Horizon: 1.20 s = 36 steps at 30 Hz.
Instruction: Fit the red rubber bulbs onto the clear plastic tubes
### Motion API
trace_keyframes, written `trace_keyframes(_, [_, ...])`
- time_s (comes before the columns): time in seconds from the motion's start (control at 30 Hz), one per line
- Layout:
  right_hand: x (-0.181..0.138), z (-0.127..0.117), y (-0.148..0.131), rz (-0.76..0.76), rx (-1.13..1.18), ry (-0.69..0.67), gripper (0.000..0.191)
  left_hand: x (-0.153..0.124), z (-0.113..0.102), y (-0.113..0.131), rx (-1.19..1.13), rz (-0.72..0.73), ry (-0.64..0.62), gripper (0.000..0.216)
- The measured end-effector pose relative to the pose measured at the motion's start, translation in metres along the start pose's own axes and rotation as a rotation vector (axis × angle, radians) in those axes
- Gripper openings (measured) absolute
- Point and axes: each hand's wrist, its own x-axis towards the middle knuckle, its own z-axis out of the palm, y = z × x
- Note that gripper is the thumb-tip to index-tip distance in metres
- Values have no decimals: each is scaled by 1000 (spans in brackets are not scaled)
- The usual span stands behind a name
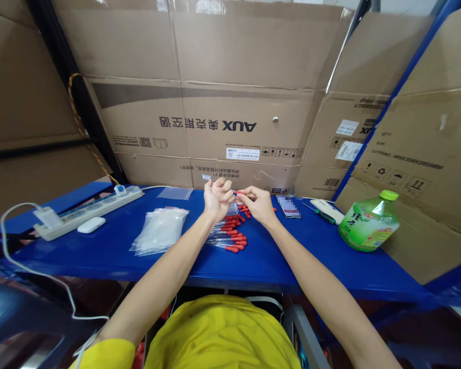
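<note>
My left hand (217,197) and my right hand (256,203) meet above the blue table (269,256), both with fingers curled. Between them they pinch a thin clear dropper with a red bulb (238,193); the red end shows at my right fingertips. Under the hands lies a pile of several more red-bulbed droppers (230,236). To the left of the pile sits a stack of small clear plastic bags (159,230).
A white power strip (88,210) with a charger (48,217) and a small white case (91,224) lie at the left. A phone (289,206), a white device (328,210) and a green bottle on its side (369,221) are at the right. Cardboard boxes (215,118) wall the back.
</note>
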Motion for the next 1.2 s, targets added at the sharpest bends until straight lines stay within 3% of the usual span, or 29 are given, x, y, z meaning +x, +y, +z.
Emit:
trace_keyframes(0.6, [-4,-3,-7,-220,-305,4,23,-1,5,0,13,1,37,40])
trace_keyframes(1.0, [0,-3,-10,-113,-180,21,29,-1,6,5,31,-6,16,52])
trace_keyframes(1.2, [1,-5,-8,-90,-145,-6,32,-1,7,5,18,-8,58,45])
